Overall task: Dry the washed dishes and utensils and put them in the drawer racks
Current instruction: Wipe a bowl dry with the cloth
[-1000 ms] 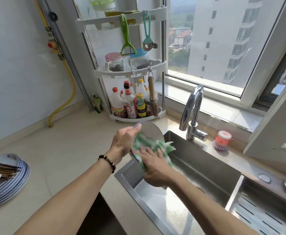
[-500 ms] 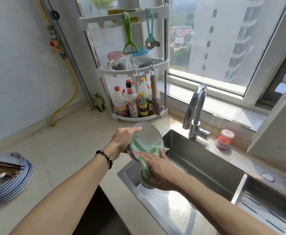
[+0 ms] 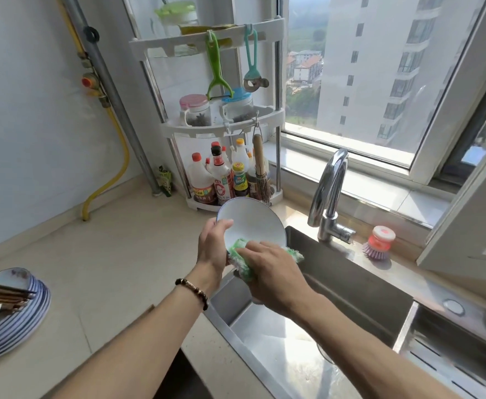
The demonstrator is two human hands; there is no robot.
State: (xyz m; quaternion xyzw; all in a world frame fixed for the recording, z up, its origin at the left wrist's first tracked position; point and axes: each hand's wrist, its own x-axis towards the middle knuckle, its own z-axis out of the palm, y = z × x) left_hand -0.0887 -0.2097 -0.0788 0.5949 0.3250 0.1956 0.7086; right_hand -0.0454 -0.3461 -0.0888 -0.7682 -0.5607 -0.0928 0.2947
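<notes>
Left hand (image 3: 213, 249) grips the white plate (image 3: 252, 221) by its rim, thumb on the face, holding it tilted above the sink (image 3: 351, 286) corner. Right hand (image 3: 273, 276) presses a green cloth (image 3: 240, 259) against the plate's lower edge, fingers apparently curled over it. Washed plates (image 3: 11, 315) are stacked on the counter, well apart.

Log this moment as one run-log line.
left hand: holds plate | right hand: presses green cloth on plate | over sink

I see a shiny tap (image 3: 329, 194) by the window, a pink brush (image 3: 379, 242), and sauce bottles (image 3: 221, 180) on a white rack (image 3: 207, 125).
</notes>
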